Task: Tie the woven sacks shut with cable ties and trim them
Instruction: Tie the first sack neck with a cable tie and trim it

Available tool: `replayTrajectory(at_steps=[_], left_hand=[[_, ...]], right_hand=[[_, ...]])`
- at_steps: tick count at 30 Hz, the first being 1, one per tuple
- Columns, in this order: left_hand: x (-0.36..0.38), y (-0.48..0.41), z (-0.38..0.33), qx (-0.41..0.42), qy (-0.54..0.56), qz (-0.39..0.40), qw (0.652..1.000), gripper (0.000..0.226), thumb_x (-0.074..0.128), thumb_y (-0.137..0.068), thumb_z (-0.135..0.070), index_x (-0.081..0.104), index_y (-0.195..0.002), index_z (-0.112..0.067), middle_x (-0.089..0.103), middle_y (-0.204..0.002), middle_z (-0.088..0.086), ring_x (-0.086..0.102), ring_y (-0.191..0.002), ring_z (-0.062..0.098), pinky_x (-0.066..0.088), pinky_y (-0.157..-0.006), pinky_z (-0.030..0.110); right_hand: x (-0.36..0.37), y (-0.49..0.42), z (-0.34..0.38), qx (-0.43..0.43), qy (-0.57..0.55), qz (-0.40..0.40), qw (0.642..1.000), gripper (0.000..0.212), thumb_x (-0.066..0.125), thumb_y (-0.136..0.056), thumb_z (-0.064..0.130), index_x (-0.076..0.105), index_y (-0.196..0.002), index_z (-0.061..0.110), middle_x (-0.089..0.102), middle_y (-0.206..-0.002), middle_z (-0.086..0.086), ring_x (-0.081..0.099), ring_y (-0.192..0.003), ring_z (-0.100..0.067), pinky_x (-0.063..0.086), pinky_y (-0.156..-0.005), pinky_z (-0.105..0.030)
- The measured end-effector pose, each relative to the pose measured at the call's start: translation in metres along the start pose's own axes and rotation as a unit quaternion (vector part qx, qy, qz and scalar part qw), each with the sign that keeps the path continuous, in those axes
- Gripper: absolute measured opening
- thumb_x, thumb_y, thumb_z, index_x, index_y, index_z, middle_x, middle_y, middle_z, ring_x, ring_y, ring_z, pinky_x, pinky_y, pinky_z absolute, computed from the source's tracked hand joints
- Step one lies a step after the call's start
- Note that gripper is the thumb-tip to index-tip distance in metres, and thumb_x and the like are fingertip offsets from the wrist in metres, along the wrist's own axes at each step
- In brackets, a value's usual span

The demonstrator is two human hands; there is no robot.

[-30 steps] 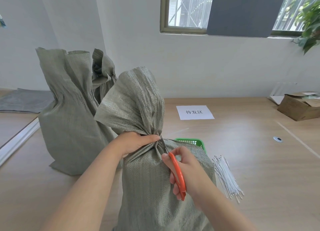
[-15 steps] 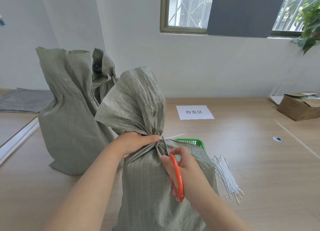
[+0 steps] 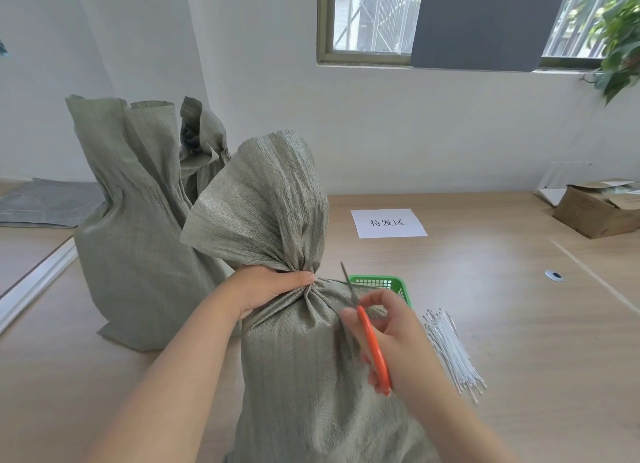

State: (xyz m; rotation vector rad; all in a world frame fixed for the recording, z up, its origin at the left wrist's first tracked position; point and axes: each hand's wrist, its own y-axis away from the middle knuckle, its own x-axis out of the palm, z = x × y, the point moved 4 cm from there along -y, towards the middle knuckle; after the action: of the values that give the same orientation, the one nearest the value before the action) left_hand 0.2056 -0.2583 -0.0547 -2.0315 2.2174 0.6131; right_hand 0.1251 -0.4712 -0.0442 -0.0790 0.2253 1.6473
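A grey-green woven sack [image 3: 304, 376] stands in front of me, its neck gathered tight. My left hand [image 3: 266, 287] grips that gathered neck from the left. My right hand [image 3: 398, 344] holds orange-handled scissors [image 3: 372, 344], blades closed and pointing up, just right of the neck and clear of it. The tie round the neck is hidden by my fingers and the folds. A bundle of white cable ties [image 3: 450, 350] lies on the table to the right of the sack.
Two more woven sacks [image 3: 138, 220] stand behind to the left. A green basket [image 3: 381, 284] sits behind the front sack. On the wooden table are a paper label [image 3: 388, 222], a cardboard box [image 3: 595, 211] far right and a grey mat [image 3: 45, 202] far left.
The scissors have drawn back from the sack's neck to the right and up, their blades now clear of it. My left hand keeps its grip on the neck.
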Motion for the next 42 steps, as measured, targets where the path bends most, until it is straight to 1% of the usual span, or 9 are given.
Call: replayTrajectory(at_steps=[4,9,15,17,22,26,32,38,42], left_hand=[[-0.001,0.003,0.000,-0.005,0.017,-0.012,1.000,0.038,0.087,-0.062,-0.047,0.078,-0.091,-0.024,0.077,-0.096,-0.012,0.071,-0.097,0.008,0.051,-0.090,0.025],[-0.002,0.004,-0.002,-0.021,0.029,-0.023,0.999,0.044,0.087,-0.055,-0.049,0.078,-0.088,-0.022,0.077,-0.092,-0.008,0.072,-0.092,0.010,0.053,-0.087,0.027],[-0.001,0.004,-0.007,-0.019,0.032,-0.034,0.999,0.060,0.091,-0.045,-0.057,0.078,-0.089,-0.018,0.079,-0.086,-0.009,0.073,-0.090,0.011,0.053,-0.089,0.030],[-0.002,0.001,-0.005,-0.019,0.026,-0.038,0.999,0.084,0.091,-0.023,-0.069,0.079,-0.089,-0.018,0.079,-0.086,-0.010,0.074,-0.086,0.008,0.054,-0.088,0.030],[-0.003,0.000,-0.002,-0.016,0.047,-0.040,0.998,0.094,0.094,-0.021,-0.065,0.079,-0.099,-0.014,0.080,-0.097,-0.004,0.075,-0.093,0.013,0.054,-0.096,0.036],[-0.001,0.004,-0.005,-0.005,0.049,-0.042,0.998,0.096,0.092,-0.014,-0.067,0.079,-0.094,-0.015,0.080,-0.097,-0.004,0.075,-0.093,0.012,0.053,-0.092,0.032],[0.004,0.007,-0.009,0.003,0.057,-0.043,0.997,0.072,0.095,-0.032,-0.054,0.078,-0.091,-0.016,0.080,-0.097,-0.003,0.075,-0.093,0.012,0.052,-0.101,0.037],[0.001,0.004,-0.006,0.002,0.060,-0.062,0.996,0.077,0.096,-0.025,-0.057,0.079,-0.089,-0.017,0.080,-0.097,-0.004,0.075,-0.092,0.010,0.053,-0.094,0.033],[0.006,0.008,-0.009,0.020,0.080,-0.047,0.995,0.067,0.094,-0.019,-0.057,0.083,-0.074,-0.021,0.079,-0.086,-0.008,0.075,-0.083,0.005,0.057,-0.066,0.019]], right_hand=[[-0.044,-0.012,-0.009,-0.051,0.121,-0.082,0.988,0.018,0.068,-0.089,0.043,0.055,-0.095,0.032,0.054,-0.047,0.004,0.047,-0.038,-0.014,0.037,-0.040,-0.023],[-0.093,-0.029,-0.044,-0.070,0.357,-0.161,0.917,0.021,0.058,-0.092,0.048,0.046,-0.099,0.031,0.056,-0.052,0.005,0.056,-0.054,-0.017,0.036,-0.049,-0.030],[-0.126,-0.052,-0.119,0.019,0.484,-0.084,0.871,0.026,0.056,-0.092,0.032,0.045,-0.115,0.029,0.058,-0.083,0.003,0.059,-0.079,-0.026,0.046,-0.064,-0.035],[-0.130,-0.057,-0.149,0.069,0.504,-0.038,0.860,0.035,0.058,-0.086,0.026,0.043,-0.117,0.031,0.057,-0.084,0.004,0.059,-0.080,-0.025,0.047,-0.065,-0.034],[-0.124,-0.054,-0.219,0.139,0.525,0.057,0.838,0.045,0.059,-0.081,0.016,0.041,-0.121,0.028,0.056,-0.085,0.004,0.058,-0.080,-0.024,0.047,-0.067,-0.034],[-0.121,-0.048,-0.260,0.176,0.517,0.083,0.834,0.048,0.057,-0.080,0.008,0.044,-0.124,0.024,0.067,-0.106,-0.005,0.063,-0.096,-0.027,0.046,-0.070,-0.034],[-0.119,-0.041,-0.293,0.205,0.501,0.096,0.835,0.053,0.052,-0.077,-0.001,0.042,-0.125,0.018,0.063,-0.113,-0.011,0.062,-0.092,-0.029,0.048,-0.068,-0.033],[-0.111,-0.039,-0.313,0.209,0.505,0.072,0.835,0.024,0.047,-0.089,0.010,0.037,-0.108,0.018,0.060,-0.100,-0.008,0.054,-0.087,-0.029,0.037,-0.070,-0.030],[-0.117,-0.043,-0.323,0.210,0.483,0.041,0.849,0.015,0.044,-0.098,0.022,0.042,-0.110,0.013,0.066,-0.110,-0.016,0.054,-0.085,-0.031,0.036,-0.068,-0.032]])
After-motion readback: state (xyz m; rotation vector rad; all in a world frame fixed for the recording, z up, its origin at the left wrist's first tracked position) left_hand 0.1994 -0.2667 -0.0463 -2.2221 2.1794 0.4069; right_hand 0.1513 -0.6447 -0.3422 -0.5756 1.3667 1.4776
